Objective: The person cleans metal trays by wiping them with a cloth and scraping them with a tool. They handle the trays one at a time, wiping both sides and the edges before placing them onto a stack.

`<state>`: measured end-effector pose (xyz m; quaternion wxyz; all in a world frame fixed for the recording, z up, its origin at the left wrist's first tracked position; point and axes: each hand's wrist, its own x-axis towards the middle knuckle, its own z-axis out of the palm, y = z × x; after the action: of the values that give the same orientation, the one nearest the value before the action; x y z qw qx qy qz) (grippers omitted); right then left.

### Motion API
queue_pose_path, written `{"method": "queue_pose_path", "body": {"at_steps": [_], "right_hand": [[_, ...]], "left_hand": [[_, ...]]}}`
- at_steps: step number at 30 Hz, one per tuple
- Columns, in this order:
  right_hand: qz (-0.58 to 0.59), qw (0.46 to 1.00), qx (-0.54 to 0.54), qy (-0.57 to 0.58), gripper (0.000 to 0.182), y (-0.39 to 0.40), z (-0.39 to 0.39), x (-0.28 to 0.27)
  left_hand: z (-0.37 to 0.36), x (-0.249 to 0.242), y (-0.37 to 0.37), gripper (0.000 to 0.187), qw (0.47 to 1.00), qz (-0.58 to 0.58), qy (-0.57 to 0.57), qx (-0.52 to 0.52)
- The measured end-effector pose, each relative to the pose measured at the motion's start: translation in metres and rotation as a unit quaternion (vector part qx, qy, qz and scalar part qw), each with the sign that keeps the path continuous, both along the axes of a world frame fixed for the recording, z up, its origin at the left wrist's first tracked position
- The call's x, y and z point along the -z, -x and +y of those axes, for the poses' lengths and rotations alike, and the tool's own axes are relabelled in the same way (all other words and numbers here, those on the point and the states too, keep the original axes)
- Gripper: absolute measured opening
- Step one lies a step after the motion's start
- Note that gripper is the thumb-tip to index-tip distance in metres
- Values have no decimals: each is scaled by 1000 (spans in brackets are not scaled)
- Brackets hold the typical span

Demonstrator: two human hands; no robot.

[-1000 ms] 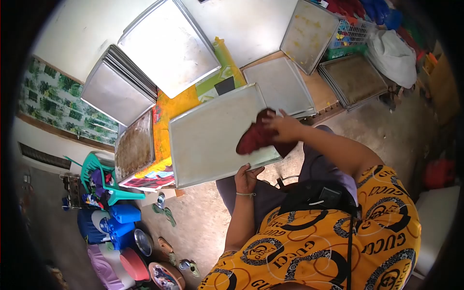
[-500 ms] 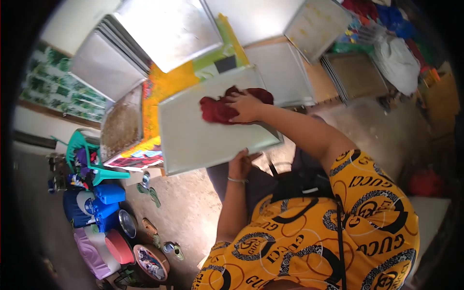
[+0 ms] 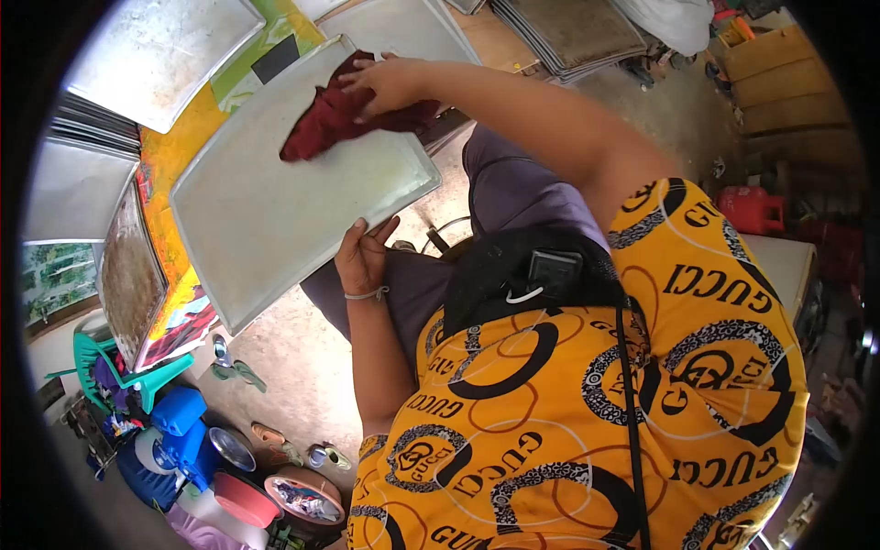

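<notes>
A flat metal tray [image 3: 275, 215] with a raised rim lies tilted in front of me, partly over a table with a yellow and green cover. My right hand [image 3: 385, 87] presses a dark red cloth [image 3: 323, 124] onto the tray near its far right corner, fingers over the fabric. At the tray's near edge my left hand [image 3: 362, 257] grips the rim, with the thumb and fingers around it and a bracelet at the wrist.
More trays [image 3: 165, 55] lean at the far left, and a tray stack [image 3: 568, 37] stands at the back right. A green chair [image 3: 147, 385], blue containers [image 3: 179, 412] and a red basin [image 3: 246, 500] are at lower left. A red gas cylinder [image 3: 752, 211] stands right.
The view has turned, so the tray and table appear further left. My right hand and the cloth have shifted toward the tray's far edge. My left hand still holds the near rim.
</notes>
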<state>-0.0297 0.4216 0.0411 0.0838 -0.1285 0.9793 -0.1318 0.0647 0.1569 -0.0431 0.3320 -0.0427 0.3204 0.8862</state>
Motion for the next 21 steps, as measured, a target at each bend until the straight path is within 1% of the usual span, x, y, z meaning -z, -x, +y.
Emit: {"method": "queue_pose_path", "body": {"at_steps": [2, 5, 9, 11, 12, 13, 15, 17, 19, 20, 21], "right_hand": [[19, 999, 31, -20, 67, 18, -8, 2], [56, 998, 13, -25, 68, 15, -26, 11], [69, 990, -114, -40, 67, -33, -48, 5], [57, 981, -182, -18, 66, -57, -53, 16], [39, 980, -193, -3, 65, -70, -53, 16], [19, 981, -190, 29, 63, -82, -51, 10], [-2, 983, -183, 19, 62, -83, -39, 5], [17, 987, -153, -34, 61, -67, -26, 8], [46, 997, -54, 10, 62, -41, -13, 19], [79, 997, 1, 9, 65, -26, -10, 21], [74, 994, 52, 58, 64, -15, -5, 24]], "left_hand": [[2, -1, 1, 39, 1000, 8, -5, -5], [-2, 1, 1, 39, 1000, 10, 1, -22], [-7, 6, 1, 38, 1000, 8, 5, -30], [-10, 13, 2, 37, 999, 7, -44, -19], [-11, 16, 4, 36, 998, 7, -69, -14], [-11, 14, 4, 36, 998, 9, -62, -13], [-10, 13, 1, 35, 999, 9, -48, -12], [-10, 21, 2, 31, 999, -8, -40, -2], [-9, 14, 2, 29, 1000, -21, -7, 6], [-6, 9, 1, 29, 999, -26, 24, -14], [-5, 12, 0, 30, 999, -38, 16, -14]]}}
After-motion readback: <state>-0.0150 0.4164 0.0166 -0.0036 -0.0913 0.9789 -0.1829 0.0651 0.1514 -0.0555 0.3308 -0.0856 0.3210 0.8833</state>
